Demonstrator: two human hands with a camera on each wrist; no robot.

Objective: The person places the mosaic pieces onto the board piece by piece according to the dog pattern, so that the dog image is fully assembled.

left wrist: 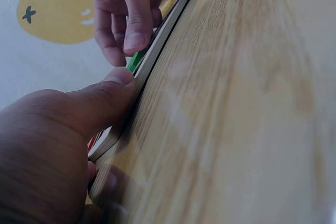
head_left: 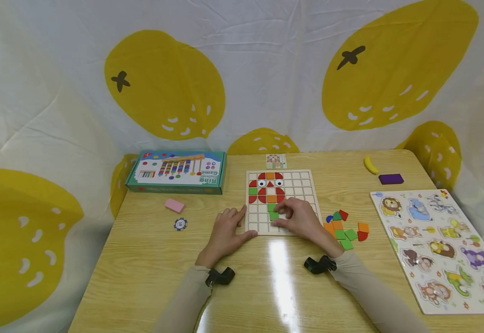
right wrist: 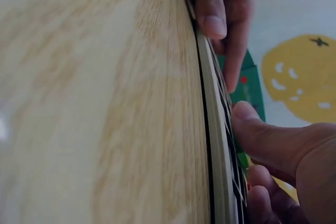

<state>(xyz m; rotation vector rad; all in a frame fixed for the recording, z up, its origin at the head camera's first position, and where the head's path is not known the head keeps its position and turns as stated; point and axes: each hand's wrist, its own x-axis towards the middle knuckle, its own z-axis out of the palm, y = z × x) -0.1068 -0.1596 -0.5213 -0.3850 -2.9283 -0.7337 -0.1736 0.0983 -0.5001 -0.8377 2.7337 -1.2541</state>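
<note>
A wooden grid board (head_left: pixel 252 224) lies in front of me, with red, orange and green tiles and two eye tiles set in its upper left part. My right hand (head_left: pixel 300 217) reaches over the lower middle, thumb and index finger at opposite sides of a green square tile (head_left: pixel 273 216). Just above it sits another green tile (head_left: pixel 271 207). In the left wrist view the tile's green edge (left wrist: pixel 135 61) shows below the right thumb. My left hand (head_left: pixel 225 232) touches the board's lower left corner, index finger along the left side and thumb (left wrist: pixel 118 77) at the near edge.
Loose coloured tiles (head_left: pixel 338 234) lie right of the board, a pattern card (head_left: pixel 276 161) behind it. To the left are a game box (head_left: pixel 175 172), a pink block (head_left: pixel 174 205) and a chip (head_left: pixel 180 224). An animal puzzle (head_left: pixel 441 249), purple block (head_left: pixel 391 179) and toy banana (head_left: pixel 370 165) lie right.
</note>
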